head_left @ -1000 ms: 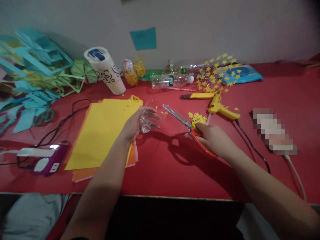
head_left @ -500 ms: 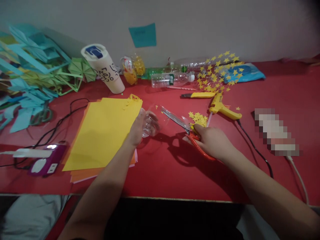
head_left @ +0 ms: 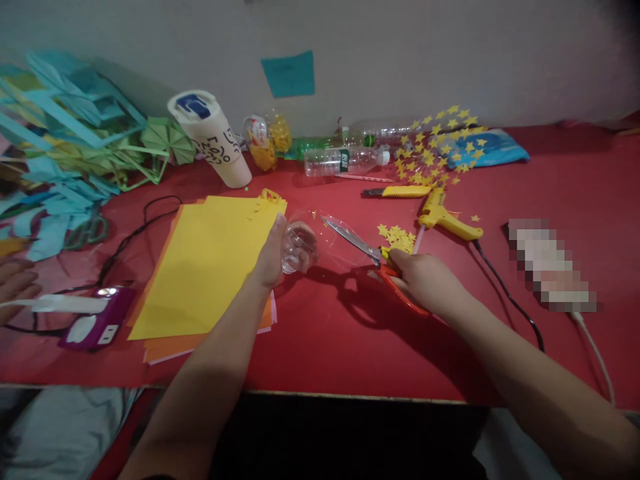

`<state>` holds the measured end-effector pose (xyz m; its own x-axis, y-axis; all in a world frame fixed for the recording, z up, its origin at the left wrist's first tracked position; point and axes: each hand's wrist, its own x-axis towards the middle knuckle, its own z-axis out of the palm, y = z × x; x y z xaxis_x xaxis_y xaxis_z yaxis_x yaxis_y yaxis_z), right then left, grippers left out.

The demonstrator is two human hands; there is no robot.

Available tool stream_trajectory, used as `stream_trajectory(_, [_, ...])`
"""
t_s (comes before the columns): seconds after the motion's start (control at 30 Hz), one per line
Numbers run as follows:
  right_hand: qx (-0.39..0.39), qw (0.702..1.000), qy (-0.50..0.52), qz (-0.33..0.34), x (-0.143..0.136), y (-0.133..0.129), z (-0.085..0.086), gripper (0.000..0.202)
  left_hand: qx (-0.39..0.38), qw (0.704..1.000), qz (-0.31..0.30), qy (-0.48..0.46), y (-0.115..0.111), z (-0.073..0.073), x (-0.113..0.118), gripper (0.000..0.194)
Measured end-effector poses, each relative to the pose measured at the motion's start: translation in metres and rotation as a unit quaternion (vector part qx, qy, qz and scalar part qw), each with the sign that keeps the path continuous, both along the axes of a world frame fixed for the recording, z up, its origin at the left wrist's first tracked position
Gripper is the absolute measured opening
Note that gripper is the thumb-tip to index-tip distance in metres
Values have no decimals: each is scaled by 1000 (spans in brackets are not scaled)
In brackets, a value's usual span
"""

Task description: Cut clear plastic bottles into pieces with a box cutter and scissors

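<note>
My left hand (head_left: 271, 259) is wrapped round a cut piece of a clear plastic bottle (head_left: 300, 245), its fingers visible through the plastic. A thin clear strip (head_left: 345, 221) curves from this piece toward the scissors. My right hand (head_left: 427, 279) grips the red-handled scissors (head_left: 353, 239), whose blades point left toward the plastic and look nearly closed. Just behind my right hand lies a heap of small yellow paper stars (head_left: 397, 237). A stack of yellow paper (head_left: 200, 267), with orange sheets below, lies beside my left hand.
A yellow glue gun (head_left: 447, 219) and a yellow cutter knife (head_left: 400, 191) lie behind the stars. Plastic bottles (head_left: 327, 161), a white tumbler (head_left: 220, 147) and a star-covered clear piece (head_left: 435, 147) line the wall. Another person's hand (head_left: 17, 283) shows at far left near a purple power strip (head_left: 95, 327).
Another person's hand has come in at the left edge. The bottle piece has turned slightly in my left hand, and the scissors have shifted a little. The view has moved slightly.
</note>
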<state>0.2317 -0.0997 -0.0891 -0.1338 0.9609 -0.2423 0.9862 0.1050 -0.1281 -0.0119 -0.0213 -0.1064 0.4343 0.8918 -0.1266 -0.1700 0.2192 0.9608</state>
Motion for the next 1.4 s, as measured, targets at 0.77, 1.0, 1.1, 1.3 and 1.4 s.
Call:
stream_trajectory(0.77, [59, 998, -11, 36, 4, -2, 1, 34, -38, 989, -146, 14, -5, 3, -2, 84])
stream_trajectory(1.0, [14, 1000, -7, 20, 0, 0, 3, 25, -102, 982, -161, 20, 1, 5, -11, 82])
stream_trajectory(1.1, [9, 999, 34, 7, -2, -1, 3, 37, -103, 988, -119, 8, 2, 7, -10, 81])
stream_trajectory(1.3, [7, 995, 81, -63, -5, -3, 2, 49, 35, 994, 104, 3, -4, 1, 3, 58])
stream_trajectory(1.4, [2, 996, 63, -58, -5, -3, 3, 50, 101, 979, 168, 51, -10, -3, 9, 57])
